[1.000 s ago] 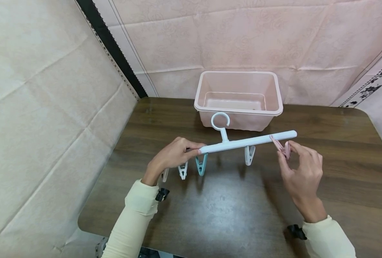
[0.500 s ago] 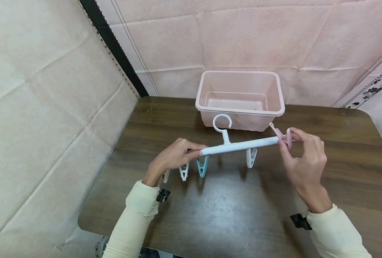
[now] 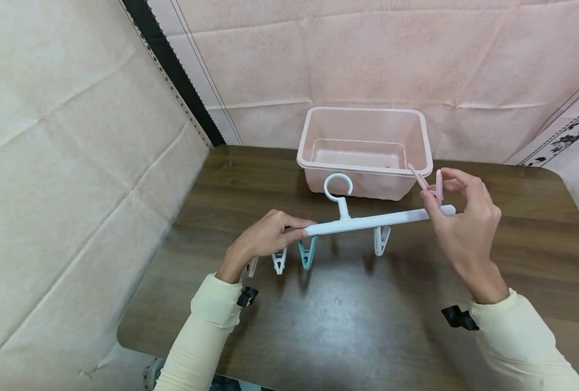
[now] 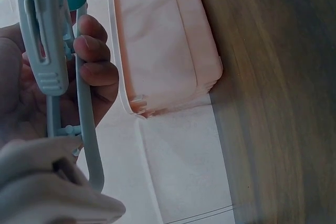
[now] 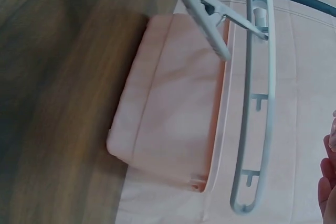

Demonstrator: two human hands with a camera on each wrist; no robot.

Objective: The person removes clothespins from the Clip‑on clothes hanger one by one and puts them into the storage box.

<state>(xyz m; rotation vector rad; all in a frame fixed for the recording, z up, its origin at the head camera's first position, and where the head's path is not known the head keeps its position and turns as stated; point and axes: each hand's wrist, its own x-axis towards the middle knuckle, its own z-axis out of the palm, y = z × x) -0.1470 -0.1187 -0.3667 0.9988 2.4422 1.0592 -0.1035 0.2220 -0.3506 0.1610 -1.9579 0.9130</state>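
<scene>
A white plastic clip hanger (image 3: pixel 363 221) is held up over the table, its hook pointing away. My left hand (image 3: pixel 265 234) grips the bar's left end between fingers and thumb. From the bar hang a teal clip (image 3: pixel 307 252) and a white clip (image 3: pixel 381 240); two more pale clips (image 3: pixel 279 262) hang by the left wrist. My right hand (image 3: pixel 467 222) pinches a pink clip (image 3: pixel 438 187) above the bar's right end. In the right wrist view, the hanger's underside (image 5: pixel 269 77) has empty pegs near that end; only some right fingers (image 5: pixel 328 177) show at the edge.
Behind the hanger, a pink plastic bin (image 3: pixel 363 182) stands on the brown wooden table (image 3: pixel 348 326). Pale cloth (image 3: pixel 392 54) covers the wall at the back, and more hangs at the left. Each wrist carries a small black device (image 3: pixel 459 317).
The right hand has moved up and away with the pink clip, from the bar's right part to above its end. The left hand and hanger have hardly moved.
</scene>
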